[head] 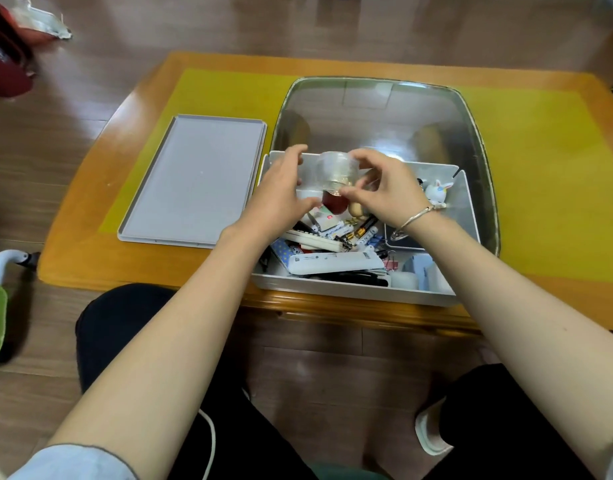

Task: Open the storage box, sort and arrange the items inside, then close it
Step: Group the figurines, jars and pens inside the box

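Both hands, left hand (281,192) and right hand (384,188), cradle a small clear plastic jar (336,169) above the open grey storage box (353,289), lifted clear for sorting; its flat grey lid (194,178) lies left.

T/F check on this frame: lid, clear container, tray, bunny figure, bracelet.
1. The grey lid is on the storage box. False: it lies on the table, left of the box.
2. Both hands hold the clear container. True: left hand and right hand grip it above the box.
3. The metal tray is stacked full. False: its visible surface is bare.
4. A white bunny figure sits at the box's right side. True.
5. The bracelet is on the left wrist. False: right wrist.
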### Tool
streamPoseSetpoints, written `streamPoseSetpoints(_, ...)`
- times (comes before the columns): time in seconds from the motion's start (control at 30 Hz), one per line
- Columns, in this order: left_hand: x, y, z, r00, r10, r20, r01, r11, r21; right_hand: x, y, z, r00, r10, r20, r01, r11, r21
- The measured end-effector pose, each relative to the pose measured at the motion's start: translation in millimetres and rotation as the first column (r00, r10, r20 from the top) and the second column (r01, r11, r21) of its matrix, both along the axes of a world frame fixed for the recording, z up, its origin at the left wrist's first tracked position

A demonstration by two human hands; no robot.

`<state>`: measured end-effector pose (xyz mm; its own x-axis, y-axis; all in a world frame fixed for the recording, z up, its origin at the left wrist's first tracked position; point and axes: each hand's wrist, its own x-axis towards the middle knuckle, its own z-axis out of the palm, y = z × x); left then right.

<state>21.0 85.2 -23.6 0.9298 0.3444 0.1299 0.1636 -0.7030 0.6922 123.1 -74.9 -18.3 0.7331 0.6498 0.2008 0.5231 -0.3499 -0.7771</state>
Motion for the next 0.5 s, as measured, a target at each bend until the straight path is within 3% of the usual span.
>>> streamPoseSetpoints(0.13, 9, 1, -15, 0.96, -0.028, -0.277, 0.079, 0.982, 0.173, 2, -23, -7, 0.981, -0.163, -0.104, 0.175, 0.978, 0.117)
streamPoseSetpoints(0.27, 20, -7, -24, 0.896, -0.046, -0.441, 0.161, 0.961, 0.226, -3, -34, -18, 0.972, -0.16, -0.173, 0.18, 0.978, 0.11)
streamPoseSetpoints(0.4, 24, -8, -28, 0.868, -0.073, -0.491, 0.205, 0.954, 0.221, -4, -35, -24, 0.962, -0.166, -0.215, 0.191, 0.976, 0.105)
streamPoseSetpoints(0.5, 19, -3, -29, 0.883, -0.089, -0.46, 0.162, 0.979, 0.122, -5, -34, -25, 0.952, -0.182, -0.246, 0.22, 0.965, 0.14)
